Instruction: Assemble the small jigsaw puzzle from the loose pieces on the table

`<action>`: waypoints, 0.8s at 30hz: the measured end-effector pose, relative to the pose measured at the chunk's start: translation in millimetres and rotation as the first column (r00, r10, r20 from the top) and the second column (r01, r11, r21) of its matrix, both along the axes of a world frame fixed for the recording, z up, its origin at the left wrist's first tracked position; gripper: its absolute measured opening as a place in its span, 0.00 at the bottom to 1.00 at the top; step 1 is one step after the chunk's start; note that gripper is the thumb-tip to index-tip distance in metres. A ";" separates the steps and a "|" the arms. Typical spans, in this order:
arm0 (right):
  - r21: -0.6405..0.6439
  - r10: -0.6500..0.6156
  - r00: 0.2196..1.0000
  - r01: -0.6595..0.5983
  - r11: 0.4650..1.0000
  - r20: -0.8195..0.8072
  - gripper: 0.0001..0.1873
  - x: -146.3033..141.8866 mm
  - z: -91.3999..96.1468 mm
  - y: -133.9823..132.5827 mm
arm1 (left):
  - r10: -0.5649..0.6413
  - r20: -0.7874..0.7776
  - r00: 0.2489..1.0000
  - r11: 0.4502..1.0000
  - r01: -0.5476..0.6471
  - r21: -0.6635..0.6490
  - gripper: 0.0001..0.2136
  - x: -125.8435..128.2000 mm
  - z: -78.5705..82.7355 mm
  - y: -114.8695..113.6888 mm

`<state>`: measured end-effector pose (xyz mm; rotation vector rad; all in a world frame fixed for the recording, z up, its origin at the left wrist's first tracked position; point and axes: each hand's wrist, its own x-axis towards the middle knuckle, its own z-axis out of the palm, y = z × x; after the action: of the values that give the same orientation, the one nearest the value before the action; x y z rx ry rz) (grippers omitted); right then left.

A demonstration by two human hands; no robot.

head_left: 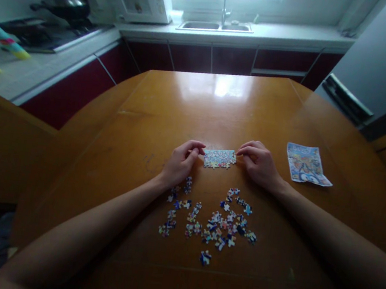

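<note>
— Your forearms are lying either side of the loose pieces (211, 221) on the table (169, 107); dragging either arm inward could be scattering them.
— And the hands?
— Your left hand (180, 162) and right hand (260, 166) are pinching opposite ends of the joined strip (219, 158), which is lying flat just beyond the pile. Squeezing inward is risking a buckle, I'd judge, with joints popping apart.
— The picture sheet (307, 164)?
— Lying apart, to your right.
</note>
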<state>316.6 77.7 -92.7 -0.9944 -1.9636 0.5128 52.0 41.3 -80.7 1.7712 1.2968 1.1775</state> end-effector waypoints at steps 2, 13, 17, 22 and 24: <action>0.000 0.003 1.000 -0.003 1.000 -0.004 0.12 -0.2 -0.6 0.0 | 0.008 0.007 1.000 1.000 -0.008 -0.007 0.09 -0.7 0.3 0.7; 0.142 0.089 0.988 -0.106 0.984 0.125 0.11 -8.8 9.1 -18.2 | 0.033 0.057 0.998 0.999 -0.032 -0.025 0.09 -1.8 -0.9 3.2; 0.132 0.350 0.876 -0.410 0.902 0.332 0.09 -36.2 19.5 -60.1 | 0.029 0.077 0.997 0.999 -0.027 -0.026 0.08 -1.2 -2.9 2.9; -0.025 0.543 0.664 -0.621 0.783 0.513 0.09 -56.7 23.1 -88.3 | 0.026 0.103 0.994 1.000 -0.025 -0.011 0.08 0.4 -3.8 3.1; -0.048 0.545 0.645 -0.621 0.783 0.536 0.07 -56.1 22.7 -87.2 | 0.022 0.106 0.994 1.000 -0.021 -0.008 0.08 0.6 -4.5 3.4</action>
<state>260.5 -9.5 -70.0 -0.3839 -2.8081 0.4639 52.6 44.7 -85.2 1.6694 1.2592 1.2602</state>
